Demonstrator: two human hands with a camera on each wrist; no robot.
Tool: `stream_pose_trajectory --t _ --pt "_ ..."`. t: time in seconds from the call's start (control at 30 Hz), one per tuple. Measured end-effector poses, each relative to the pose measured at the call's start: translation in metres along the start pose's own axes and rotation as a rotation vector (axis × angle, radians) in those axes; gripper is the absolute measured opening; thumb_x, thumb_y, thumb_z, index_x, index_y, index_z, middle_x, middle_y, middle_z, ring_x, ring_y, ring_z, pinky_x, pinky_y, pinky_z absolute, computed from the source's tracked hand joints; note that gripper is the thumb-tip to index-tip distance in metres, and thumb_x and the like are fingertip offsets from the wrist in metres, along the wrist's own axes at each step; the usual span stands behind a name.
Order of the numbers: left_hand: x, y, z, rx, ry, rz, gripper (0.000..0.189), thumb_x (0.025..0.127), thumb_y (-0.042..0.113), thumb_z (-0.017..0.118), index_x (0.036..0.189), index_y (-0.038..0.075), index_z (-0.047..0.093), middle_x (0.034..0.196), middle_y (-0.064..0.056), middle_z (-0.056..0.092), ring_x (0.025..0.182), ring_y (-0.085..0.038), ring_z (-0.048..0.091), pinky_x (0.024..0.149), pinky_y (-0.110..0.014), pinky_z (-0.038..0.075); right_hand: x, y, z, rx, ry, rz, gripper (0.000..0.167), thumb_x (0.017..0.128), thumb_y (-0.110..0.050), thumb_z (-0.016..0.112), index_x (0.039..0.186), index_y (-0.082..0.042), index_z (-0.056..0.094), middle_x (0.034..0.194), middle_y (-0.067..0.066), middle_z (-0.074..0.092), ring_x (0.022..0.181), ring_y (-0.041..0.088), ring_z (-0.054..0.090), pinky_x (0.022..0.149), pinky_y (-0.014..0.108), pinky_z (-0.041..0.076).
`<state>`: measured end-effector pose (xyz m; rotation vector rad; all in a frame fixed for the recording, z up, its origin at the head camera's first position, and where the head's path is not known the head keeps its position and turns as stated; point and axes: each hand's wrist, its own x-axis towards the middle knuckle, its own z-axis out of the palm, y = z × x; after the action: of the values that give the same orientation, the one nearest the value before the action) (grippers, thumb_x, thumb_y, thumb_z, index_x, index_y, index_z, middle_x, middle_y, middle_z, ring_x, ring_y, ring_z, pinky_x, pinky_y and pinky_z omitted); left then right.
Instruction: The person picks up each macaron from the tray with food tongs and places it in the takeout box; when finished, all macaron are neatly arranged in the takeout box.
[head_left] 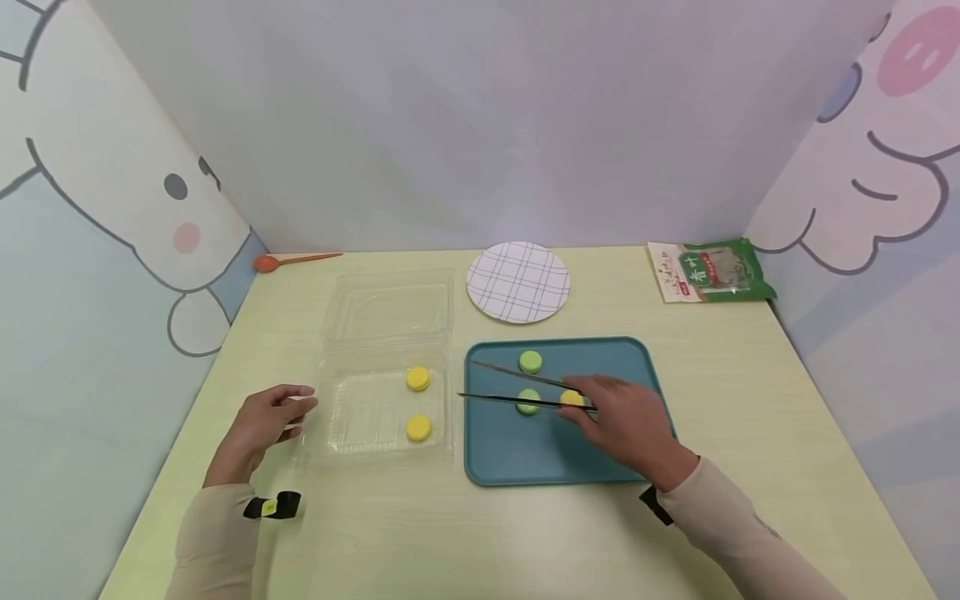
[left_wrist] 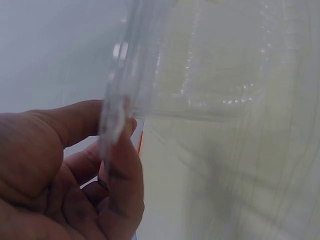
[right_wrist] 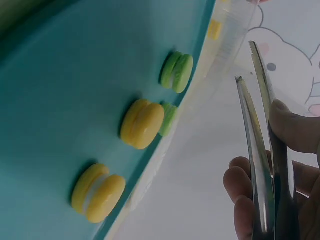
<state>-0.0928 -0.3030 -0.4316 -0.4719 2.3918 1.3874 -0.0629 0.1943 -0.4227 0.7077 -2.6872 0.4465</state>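
My right hand [head_left: 630, 421] grips metal tweezers [head_left: 517, 400] above the blue tray [head_left: 502, 462], their tips apart with nothing between them. Two green macarons [head_left: 530, 362] and a yellow macaron [head_left: 572, 398] lie on the tray. A second yellow macaron [right_wrist: 98, 193] shows there in the right wrist view; my hand hides it in the head view. Left of the tray, a clear plastic container [head_left: 318, 425] with its lid folded back holds two yellow macarons [head_left: 418, 378]. My left hand [head_left: 270, 421] pinches the container's left rim between thumb and fingers.
A white checked plate [head_left: 518, 282] lies behind the tray. At the back left is an orange spoon [head_left: 267, 263], and at the back right a green and white food packet [head_left: 711, 272]. Walls bound the table's back and sides.
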Motion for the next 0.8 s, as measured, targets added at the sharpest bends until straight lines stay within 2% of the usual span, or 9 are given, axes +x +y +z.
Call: stream_pose_trajectory --t 0.1,0.2,0.27,0.33,0.37,0.4,0.53,0.77,0.8 --pt "0.000 0.000 0.000 -0.003 0.000 -0.002 0.048 0.101 0.025 0.065 0.137 -0.005 0.053 0.097 -0.007 0.058 0.084 -0.016 0.056 0.069 -0.026 0.056 -0.009 0.007 -0.002 -0.018 0.019 0.033 0.051 0.084 -0.051 0.078 0.119 -0.013 0.073 0.103 0.005 0.075 0.075 0.019 0.070 0.047 0.030 0.047" --pt "0.000 0.000 0.000 -0.001 0.000 -0.004 0.048 0.101 0.025 0.064 0.138 -0.005 0.053 0.096 -0.007 0.057 0.084 -0.016 0.057 0.069 -0.026 0.056 -0.018 0.013 -0.003 -0.034 0.037 0.049 0.063 0.092 -0.066 0.055 0.120 -0.013 0.073 0.103 0.007 0.075 0.073 0.020 0.070 0.044 0.029 0.044" --pt "-0.001 0.001 0.001 0.005 -0.001 -0.003 0.049 0.101 0.025 0.064 0.138 -0.005 0.052 0.096 -0.008 0.057 0.084 -0.016 0.057 0.068 -0.026 0.056 -0.024 0.018 -0.003 -0.039 0.047 0.054 0.072 0.094 -0.071 0.040 0.121 -0.012 0.072 0.103 0.008 0.075 0.069 0.020 0.069 0.043 0.028 0.042" --pt "-0.002 0.002 0.001 0.011 -0.004 -0.002 0.050 0.101 0.025 0.064 0.139 -0.005 0.052 0.098 -0.010 0.058 0.085 -0.018 0.058 0.069 -0.026 0.055 -0.029 0.021 -0.004 -0.038 0.057 0.062 0.075 0.095 -0.071 0.035 0.120 -0.012 0.073 0.101 0.009 0.075 0.066 0.019 0.068 0.042 0.027 0.040" --pt "-0.002 0.003 0.001 0.014 -0.005 -0.001 0.050 0.101 0.026 0.063 0.139 -0.005 0.051 0.099 -0.011 0.058 0.086 -0.019 0.058 0.069 -0.026 0.055 -0.032 0.023 -0.004 -0.039 0.061 0.066 0.073 0.095 -0.071 0.036 0.119 -0.012 0.073 0.101 0.009 0.075 0.065 0.019 0.067 0.042 0.027 0.039" --pt "-0.003 0.003 0.001 0.016 -0.005 0.000 0.050 0.101 0.026 0.063 0.140 -0.004 0.051 0.100 -0.012 0.059 0.087 -0.019 0.058 0.069 -0.026 0.055 -0.035 0.024 -0.005 -0.040 0.063 0.070 0.069 0.095 -0.069 0.043 0.118 -0.012 0.073 0.101 0.009 0.075 0.062 0.018 0.066 0.041 0.027 0.038" --pt "-0.002 0.003 0.001 0.015 -0.006 0.002 0.050 0.101 0.027 0.063 0.139 -0.004 0.051 0.101 -0.012 0.059 0.089 -0.021 0.058 0.070 -0.027 0.055 -0.046 0.029 -0.005 -0.047 0.066 0.096 0.048 0.085 -0.049 0.078 0.116 -0.012 0.074 0.099 0.008 0.074 0.058 0.016 0.063 0.040 0.024 0.034" --pt "0.000 0.001 0.002 0.016 0.004 -0.008 0.050 0.101 0.027 0.064 0.139 -0.003 0.052 0.101 -0.012 0.058 0.088 -0.020 0.058 0.069 -0.027 0.055 -0.065 0.036 -0.007 -0.064 0.076 0.165 0.048 0.075 -0.038 0.087 0.114 -0.012 0.075 0.093 0.009 0.075 0.063 0.018 0.066 0.040 0.024 0.033" --pt "0.000 0.000 0.001 0.017 0.003 -0.006 0.050 0.101 0.028 0.064 0.139 -0.003 0.052 0.101 -0.012 0.058 0.088 -0.020 0.058 0.069 -0.027 0.055 -0.067 0.037 -0.009 -0.067 0.073 0.179 0.051 0.069 -0.030 0.090 0.114 -0.013 0.075 0.091 0.008 0.075 0.063 0.017 0.066 0.040 0.024 0.033"
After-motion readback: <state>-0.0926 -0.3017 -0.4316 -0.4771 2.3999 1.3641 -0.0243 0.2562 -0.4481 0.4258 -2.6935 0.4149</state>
